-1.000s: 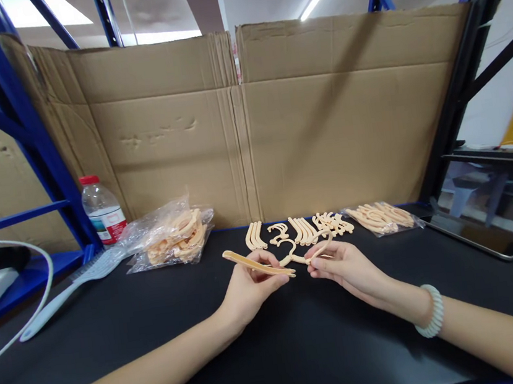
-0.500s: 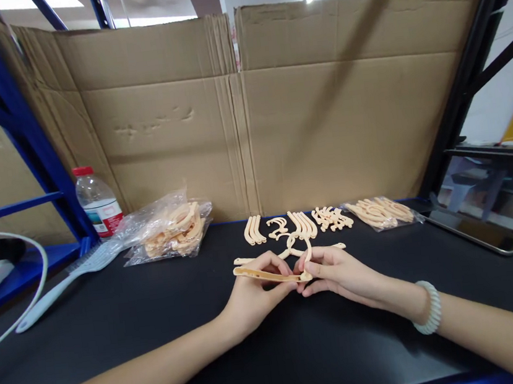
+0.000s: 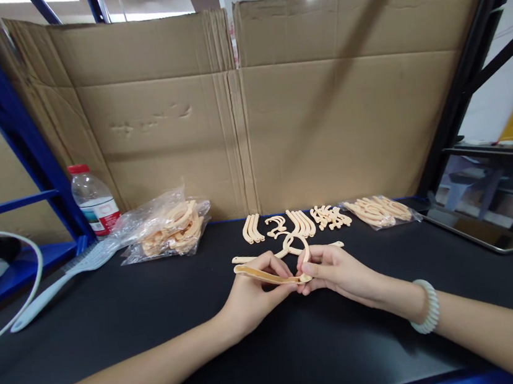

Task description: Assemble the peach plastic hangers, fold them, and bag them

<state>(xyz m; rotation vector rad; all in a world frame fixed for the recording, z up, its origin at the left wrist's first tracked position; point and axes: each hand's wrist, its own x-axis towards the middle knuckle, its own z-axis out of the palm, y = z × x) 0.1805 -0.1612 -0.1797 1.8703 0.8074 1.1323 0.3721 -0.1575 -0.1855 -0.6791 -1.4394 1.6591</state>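
My left hand (image 3: 254,293) is closed on a beige plastic hanger arm (image 3: 263,274), which points out to the left with its hollow side towards me. Between the fingertips of my right hand (image 3: 341,274) is a curved beige hanger hook (image 3: 307,249), its bend uppermost. The hook's base meets the inner end of the arm; fingers partly hide the joint, so I cannot tell whether they are locked together. Just behind my hands a hanger (image 3: 242,260) with two arms lies on the black table, partly covered by them.
Along the back lie loose hanger arms (image 3: 252,228), more arms (image 3: 301,224), several hooks (image 3: 275,224) and a pile of small parts (image 3: 329,216). Bagged parts (image 3: 172,230) sit left, another bag (image 3: 380,211) right. A brush (image 3: 45,300), a bottle (image 3: 94,202) and a tablet-like slab (image 3: 476,230) flank them.
The hook and arm stay nearly in place, end to end. My right hand's lower fingers have drawn in closer around the hook's base. The view has shifted slightly.
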